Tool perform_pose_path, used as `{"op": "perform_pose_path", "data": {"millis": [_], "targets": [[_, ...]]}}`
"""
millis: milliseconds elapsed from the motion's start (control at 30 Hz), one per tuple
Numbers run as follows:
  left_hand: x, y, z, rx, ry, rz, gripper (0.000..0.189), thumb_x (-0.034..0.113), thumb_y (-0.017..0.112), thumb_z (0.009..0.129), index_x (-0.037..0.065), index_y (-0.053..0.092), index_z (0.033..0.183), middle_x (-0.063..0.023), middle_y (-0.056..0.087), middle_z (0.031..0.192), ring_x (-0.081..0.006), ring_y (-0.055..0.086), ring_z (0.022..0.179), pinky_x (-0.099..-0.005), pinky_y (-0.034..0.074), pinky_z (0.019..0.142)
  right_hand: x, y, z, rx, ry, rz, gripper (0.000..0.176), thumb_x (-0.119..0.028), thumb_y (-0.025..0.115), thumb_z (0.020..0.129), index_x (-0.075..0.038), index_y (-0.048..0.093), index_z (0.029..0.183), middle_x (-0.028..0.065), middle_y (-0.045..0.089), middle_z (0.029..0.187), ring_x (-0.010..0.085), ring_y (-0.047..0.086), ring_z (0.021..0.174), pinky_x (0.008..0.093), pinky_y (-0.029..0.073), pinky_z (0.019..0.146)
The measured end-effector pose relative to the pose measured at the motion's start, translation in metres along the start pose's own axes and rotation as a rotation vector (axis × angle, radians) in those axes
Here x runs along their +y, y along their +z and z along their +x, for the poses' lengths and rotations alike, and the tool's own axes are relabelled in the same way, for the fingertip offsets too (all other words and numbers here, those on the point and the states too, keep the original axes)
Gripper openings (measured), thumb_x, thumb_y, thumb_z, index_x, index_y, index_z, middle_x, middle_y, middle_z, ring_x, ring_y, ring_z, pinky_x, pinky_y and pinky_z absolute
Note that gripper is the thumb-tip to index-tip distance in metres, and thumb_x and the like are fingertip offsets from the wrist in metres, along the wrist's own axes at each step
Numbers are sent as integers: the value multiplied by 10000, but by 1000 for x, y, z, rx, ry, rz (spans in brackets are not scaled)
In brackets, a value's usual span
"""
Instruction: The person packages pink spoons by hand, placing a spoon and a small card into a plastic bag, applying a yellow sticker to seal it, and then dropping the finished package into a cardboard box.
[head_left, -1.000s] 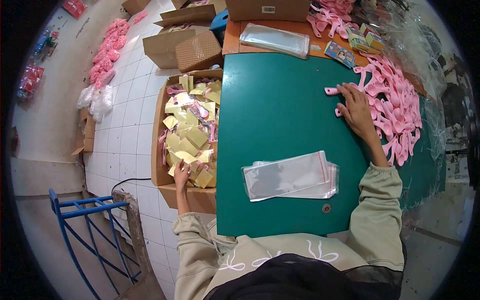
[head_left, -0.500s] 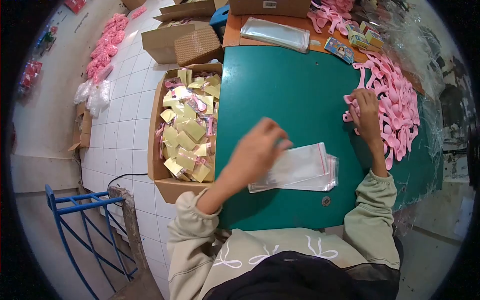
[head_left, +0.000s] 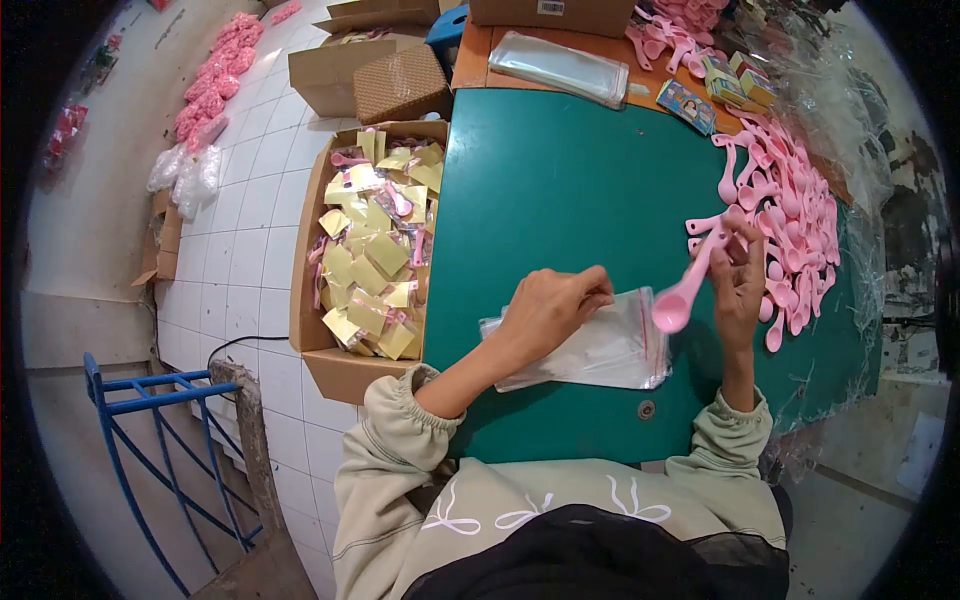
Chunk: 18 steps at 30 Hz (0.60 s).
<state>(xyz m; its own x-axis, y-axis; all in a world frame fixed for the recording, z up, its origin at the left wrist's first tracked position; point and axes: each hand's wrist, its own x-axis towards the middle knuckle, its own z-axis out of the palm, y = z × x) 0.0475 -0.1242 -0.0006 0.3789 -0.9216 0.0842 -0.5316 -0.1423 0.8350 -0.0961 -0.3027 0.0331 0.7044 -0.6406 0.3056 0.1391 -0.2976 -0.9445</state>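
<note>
My right hand [head_left: 738, 275] grips the handle of a pink plastic measuring spoon [head_left: 678, 302], its bowl hanging down to the left. The spoon is beside the right end of the clear plastic bags [head_left: 610, 350], which lie stacked on the green tabletop [head_left: 550, 180]. Over the upper part of these bags is my left hand [head_left: 560, 308], fingers bent and pressed together; whether a bag is pinched between them is hidden. A big heap of pink spoons [head_left: 795, 210] lies just beyond my right hand.
Left of the table, a cardboard box [head_left: 345, 372] holds many packed spoons with yellow cards. At the back are more clear bags [head_left: 560, 68], small boxes [head_left: 722, 85] and a carton [head_left: 550, 12]. A blue metal rack [head_left: 150, 405] stands at lower left.
My right hand has drawn back from the heap toward me, bringing a pink spoon with it. My left hand has moved slightly right over the bags, and its fingers have come together.
</note>
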Motion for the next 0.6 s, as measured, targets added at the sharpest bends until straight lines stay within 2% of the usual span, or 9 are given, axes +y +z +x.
{"op": "perform_pose_path", "data": {"millis": [100, 200, 267, 367, 467, 500, 567, 600], "targets": [[-10, 9, 1, 80, 177, -16, 114, 143, 636, 819, 71, 672, 899, -95, 668, 846, -243, 645, 806, -317, 510, 690, 1, -6, -2, -166, 49, -53, 283, -9, 482, 909, -14, 437, 1189, 113, 554, 997, 129, 567, 832, 243, 491, 704], [-8, 7, 1, 173, 270, -13, 129, 130, 626, 831, 71, 701, 917, -112, 663, 919, -254, 647, 815, -318, 516, 732, 7, -3, -4, -177, 15, -204, 267, 11, 538, 862, -15, 474, 1119, 72, 573, 889, 121, 592, 762, 244, 495, 672], [-3, -3, 2, 145, 152, -109, 122, 113, 615, 848, 39, 675, 925, -117, 662, 943, -231, 650, 826, -310, 517, 744, 10, -2, -3, -178, -50, -419, 250, 6, 579, 830, -14, 505, 1068, 36, 580, 778, 109, 611, 681, 238, 494, 617], [-4, -8, 4, 89, -12, -423, 129, 90, 602, 869, 1, 603, 962, -124, 663, 967, -189, 646, 848, -291, 515, 754, 4, -2, -1, -226, -17, -499, 237, 11, 579, 824, -10, 511, 1051, 37, 586, 770, 98, 613, 668, 225, 487, 595], [-9, -12, 5, -36, -161, -739, 177, 81, 606, 875, -2, 514, 1001, -132, 668, 957, -146, 637, 854, -268, 511, 750, 6, -5, -2, -169, -37, -378, 218, 2, 578, 844, -20, 511, 1050, 45, 587, 791, 102, 611, 706, 221, 489, 607], [-9, -12, 6, -89, -210, -831, 203, 81, 610, 875, 2, 484, 1013, -135, 670, 949, -133, 633, 853, -260, 511, 746, 5, -4, -2, -92, -24, -316, 210, -2, 573, 854, -23, 505, 1051, 52, 591, 802, 103, 608, 719, 220, 490, 616], [-11, -9, 7, -84, -214, -837, 222, 94, 636, 852, 17, 487, 997, -116, 688, 874, -127, 653, 789, -255, 502, 741, -2, 0, -2, 61, 2, -191, 194, -9, 564, 873, -27, 493, 1053, 66, 601, 822, 106, 602, 746, 219, 492, 634], [-10, -8, 6, -83, -217, -841, 232, 100, 649, 841, 25, 489, 990, -107, 697, 837, -123, 663, 757, -252, 497, 738, -4, -2, -3, 69, -25, -154, 191, -22, 556, 891, -30, 471, 1062, 96, 613, 871, 117, 598, 782, 222, 498, 669]]}}
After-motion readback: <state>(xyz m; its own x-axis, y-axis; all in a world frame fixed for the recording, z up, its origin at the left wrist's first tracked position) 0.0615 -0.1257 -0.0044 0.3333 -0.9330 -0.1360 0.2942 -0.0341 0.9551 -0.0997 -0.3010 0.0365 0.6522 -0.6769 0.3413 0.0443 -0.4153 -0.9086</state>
